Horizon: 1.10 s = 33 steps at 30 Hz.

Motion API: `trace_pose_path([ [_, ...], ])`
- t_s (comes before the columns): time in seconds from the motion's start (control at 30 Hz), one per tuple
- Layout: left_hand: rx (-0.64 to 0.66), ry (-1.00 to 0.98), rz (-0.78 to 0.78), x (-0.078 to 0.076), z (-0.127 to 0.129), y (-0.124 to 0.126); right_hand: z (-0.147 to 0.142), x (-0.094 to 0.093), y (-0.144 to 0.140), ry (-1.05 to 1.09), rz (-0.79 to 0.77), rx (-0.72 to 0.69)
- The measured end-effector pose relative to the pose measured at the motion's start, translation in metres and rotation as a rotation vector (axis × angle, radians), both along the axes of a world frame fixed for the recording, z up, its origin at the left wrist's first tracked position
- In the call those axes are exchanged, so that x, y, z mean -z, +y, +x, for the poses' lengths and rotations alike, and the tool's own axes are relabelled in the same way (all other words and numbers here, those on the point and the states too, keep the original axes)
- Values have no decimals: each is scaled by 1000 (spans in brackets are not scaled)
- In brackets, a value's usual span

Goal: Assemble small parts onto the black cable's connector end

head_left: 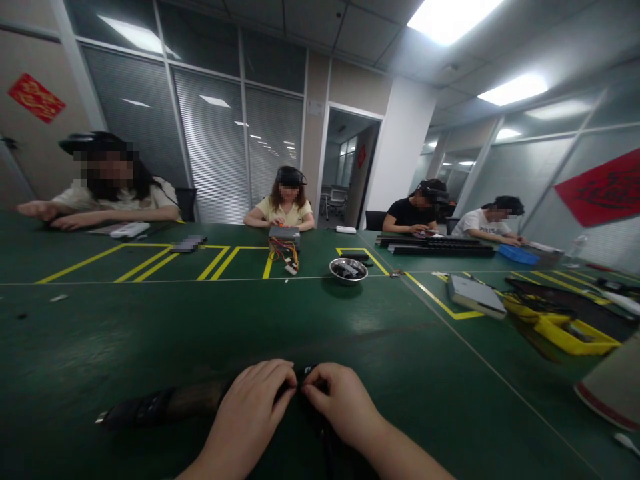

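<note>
Both hands meet at the near edge of the dark green matte table [165, 333], fingers curled in narrow and pinching at a small black piece [301, 377] caught between the fingertips. The left hand [253, 407] comes in knuckles-up, the right hand [337, 400] mirrors it, and the two thumbs nearly touch, probably so the little part can be steadied from both sides at once. What exactly the piece is I cannot tell; most of it is covered. Stretching away to the left of the left hand lies a long, flat, dull black strap-like object [150, 407], limp on the table, and it seems to run under the fingers.

Well beyond the hands, a shiny round steel bowl [349, 270] sits with dark small parts in it, placed centrally, likely within anyone's reach. Further left of that, a grey metal box with a bundle of coloured wires [285, 243] rests inside the yellow tape lines. Off to the right of the right hand lie a flat grey slab-like device [475, 295] and a bright yellow plastic tray [575, 330]. Four people sit along the far side, busy with their own hands.
</note>
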State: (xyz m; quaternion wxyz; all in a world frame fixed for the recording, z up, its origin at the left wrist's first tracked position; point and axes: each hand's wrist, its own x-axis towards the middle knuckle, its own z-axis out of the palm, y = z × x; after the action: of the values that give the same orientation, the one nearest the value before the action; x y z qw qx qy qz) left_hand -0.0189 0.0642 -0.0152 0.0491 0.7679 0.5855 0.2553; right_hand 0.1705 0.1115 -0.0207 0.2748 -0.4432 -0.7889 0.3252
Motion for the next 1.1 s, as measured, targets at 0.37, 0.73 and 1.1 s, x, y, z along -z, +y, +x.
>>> trace_pose_path([
  [0.37, 1, -1, 40, 8, -2, 2, 0, -2, 0, -12, -2, -11],
  [0.73, -5, 12, 26, 4, 0, 1, 0, 2, 1, -2, 8, -3],
  [1.1, -2, 10, 56, -1, 2, -1, 0, -2, -1, -4, 0, -4],
])
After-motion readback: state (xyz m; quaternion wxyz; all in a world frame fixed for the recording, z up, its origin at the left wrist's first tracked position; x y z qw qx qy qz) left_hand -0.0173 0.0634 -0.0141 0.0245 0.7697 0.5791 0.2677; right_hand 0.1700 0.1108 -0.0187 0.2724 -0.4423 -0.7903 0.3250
